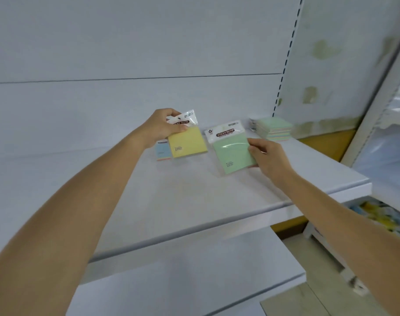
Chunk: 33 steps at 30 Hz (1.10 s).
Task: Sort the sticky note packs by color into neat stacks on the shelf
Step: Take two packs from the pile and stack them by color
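My left hand (161, 127) pinches the white header of a yellow sticky note pack (187, 143), held just above the white shelf (194, 192). Partly hidden behind it lies a blue pack (162, 151) on the shelf. My right hand (268, 157) grips the right edge of a green sticky note pack (231, 150), tilted above the shelf. A stack of packs with a green one on top (273, 128) sits at the shelf's back right corner.
The shelf's back panel (126, 53) is plain white, with a slotted upright (285, 65) at the right. A lower shelf (194, 281) juts out below. Blurred colourful goods (376, 217) lie lower right, beyond the shelf end.
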{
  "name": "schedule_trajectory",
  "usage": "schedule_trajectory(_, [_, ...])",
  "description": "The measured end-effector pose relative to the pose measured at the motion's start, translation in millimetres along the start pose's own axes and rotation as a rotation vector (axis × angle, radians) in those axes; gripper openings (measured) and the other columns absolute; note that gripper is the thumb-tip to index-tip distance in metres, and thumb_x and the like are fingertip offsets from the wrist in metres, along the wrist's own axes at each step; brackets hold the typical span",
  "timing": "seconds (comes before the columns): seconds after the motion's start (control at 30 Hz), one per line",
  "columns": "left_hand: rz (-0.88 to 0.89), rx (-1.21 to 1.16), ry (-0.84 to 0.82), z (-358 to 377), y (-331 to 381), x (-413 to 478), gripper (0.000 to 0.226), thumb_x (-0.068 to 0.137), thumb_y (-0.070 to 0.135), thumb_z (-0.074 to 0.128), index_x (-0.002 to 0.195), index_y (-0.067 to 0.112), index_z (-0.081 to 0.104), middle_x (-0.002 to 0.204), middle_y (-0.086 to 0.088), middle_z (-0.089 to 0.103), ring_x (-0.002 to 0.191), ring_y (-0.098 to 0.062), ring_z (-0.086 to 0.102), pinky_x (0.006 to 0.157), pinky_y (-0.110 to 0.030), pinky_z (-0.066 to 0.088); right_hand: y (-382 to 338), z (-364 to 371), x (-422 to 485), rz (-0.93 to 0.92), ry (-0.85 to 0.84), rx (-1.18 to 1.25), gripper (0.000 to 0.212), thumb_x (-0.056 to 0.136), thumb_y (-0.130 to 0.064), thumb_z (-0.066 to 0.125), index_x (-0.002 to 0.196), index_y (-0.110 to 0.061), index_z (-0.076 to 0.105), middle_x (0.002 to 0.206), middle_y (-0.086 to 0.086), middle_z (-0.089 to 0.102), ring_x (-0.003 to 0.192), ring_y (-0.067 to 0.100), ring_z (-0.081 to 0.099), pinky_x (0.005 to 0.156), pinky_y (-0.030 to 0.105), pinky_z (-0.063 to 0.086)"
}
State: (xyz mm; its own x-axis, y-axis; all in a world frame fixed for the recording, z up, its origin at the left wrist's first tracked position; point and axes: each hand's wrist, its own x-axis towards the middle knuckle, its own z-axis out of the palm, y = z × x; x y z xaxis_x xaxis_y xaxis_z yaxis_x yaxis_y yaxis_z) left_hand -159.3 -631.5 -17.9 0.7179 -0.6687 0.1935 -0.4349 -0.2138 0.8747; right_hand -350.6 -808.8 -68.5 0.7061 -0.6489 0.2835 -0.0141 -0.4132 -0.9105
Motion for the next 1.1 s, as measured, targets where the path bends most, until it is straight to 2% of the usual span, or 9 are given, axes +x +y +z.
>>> schedule_trajectory(0.1, [0.017,-0.029,-0.001,13.3,5.9,34.5,0.028,0.08,0.012,0.068,0.107,0.015,0.059,0.095,-0.002,0.058,0.093,-0.02,0.054,0.08,-0.03,0.049,2.4,-21.5,32.0,-0.016,0.071,0.014,0.032,0.092,0.0,0.043,0.113,-0.014,0.062,0.1,0.001,0.058,0.09,0.015,0.054,0.063,0.02,0.058])
schedule_trajectory(0.2, [0.021,-0.056,-0.013,29.1,14.7,64.6,0.025,0.082,0.011,0.067,0.104,0.016,0.057,0.088,0.003,0.057,0.09,-0.019,0.053,0.072,-0.024,0.047,12.0,-50.2,66.8,0.018,0.178,-0.006,0.032,0.094,-0.006,0.042,0.122,-0.009,0.057,0.108,0.001,0.057,0.098,0.02,0.056,0.078,0.031,0.057])
schedule_trajectory(0.3, [0.013,-0.063,-0.014,47.3,21.5,86.2,0.024,0.082,0.01,0.066,0.102,0.017,0.056,0.086,0.003,0.056,0.084,-0.016,0.054,0.069,-0.023,0.047,20.4,-78.6,96.2,0.028,0.241,-0.03,0.033,0.093,-0.007,0.039,0.12,-0.011,0.058,0.105,0.003,0.061,0.095,0.021,0.058,0.074,0.027,0.054])
schedule_trajectory(0.47, [0.016,-0.03,-0.011,72.7,27.7,106.8,0.023,0.082,0.009,0.066,0.102,0.016,0.056,0.083,0.004,0.056,0.076,-0.01,0.053,0.067,-0.022,0.045,30.6,-104.2,142.6,0.057,0.289,-0.155,0.036,0.089,-0.003,0.037,0.11,-0.008,0.065,0.113,0.015,0.067,0.089,0.018,0.054,0.088,0.042,0.05])
schedule_trajectory(0.8, [-0.041,-0.006,0.074,91.0,36.4,117.5,0.019,0.081,0.009,0.066,0.096,0.018,0.058,0.085,0.002,0.057,0.075,-0.01,0.054,0.068,-0.023,0.046,60.2,-100.7,197.8,0.076,0.199,-0.351,0.036,0.091,-0.005,0.038,0.121,-0.002,0.059,0.131,0.015,0.058,0.122,0.031,0.051,0.102,0.032,0.038])
schedule_trajectory(0.87, [-0.058,0.0,0.086,95.2,36.1,118.2,0.02,0.081,0.009,0.067,0.096,0.018,0.057,0.085,0.001,0.057,0.074,-0.01,0.054,0.068,-0.023,0.046,66.7,-99.4,202.1,0.052,0.206,-0.403,0.034,0.09,-0.005,0.037,0.112,-0.003,0.064,0.121,0.018,0.062,0.118,0.035,0.052,0.095,0.035,0.042])
schedule_trajectory(0.97, [-0.067,0.012,0.097,99.4,35.8,119.5,0.02,0.081,0.008,0.066,0.097,0.017,0.058,0.084,0.002,0.057,0.073,-0.01,0.054,0.066,-0.022,0.045,75.2,-96.6,206.1,0.046,0.204,-0.472,0.025,0.085,-0.007,0.038,0.071,-0.01,0.058,0.08,0.015,0.056,0.09,0.035,0.056,0.07,0.033,0.039])
schedule_trajectory(1.03, [-0.068,0.017,0.106,99.4,35.2,121.2,0.018,0.081,0.008,0.066,0.093,0.018,0.058,0.084,0.002,0.057,0.073,-0.009,0.053,0.065,-0.022,0.045,75.4,-95.7,204.5,0.071,0.203,-0.506,0.024,0.086,-0.009,0.039,0.068,-0.012,0.056,0.082,0.015,0.054,0.081,0.031,0.052,0.069,0.032,0.038])
schedule_trajectory(1.1, [-0.075,0.03,0.113,99.3,34.6,123.0,0.018,0.082,0.008,0.066,0.094,0.017,0.057,0.082,0.003,0.057,0.071,-0.008,0.053,0.062,-0.019,0.045,72.3,-95.0,201.2,0.063,0.23,-0.549,0.025,0.09,-0.016,0.04,0.092,-0.012,0.064,0.104,0.019,0.058,0.099,0.034,0.053,0.085,0.038,0.042])
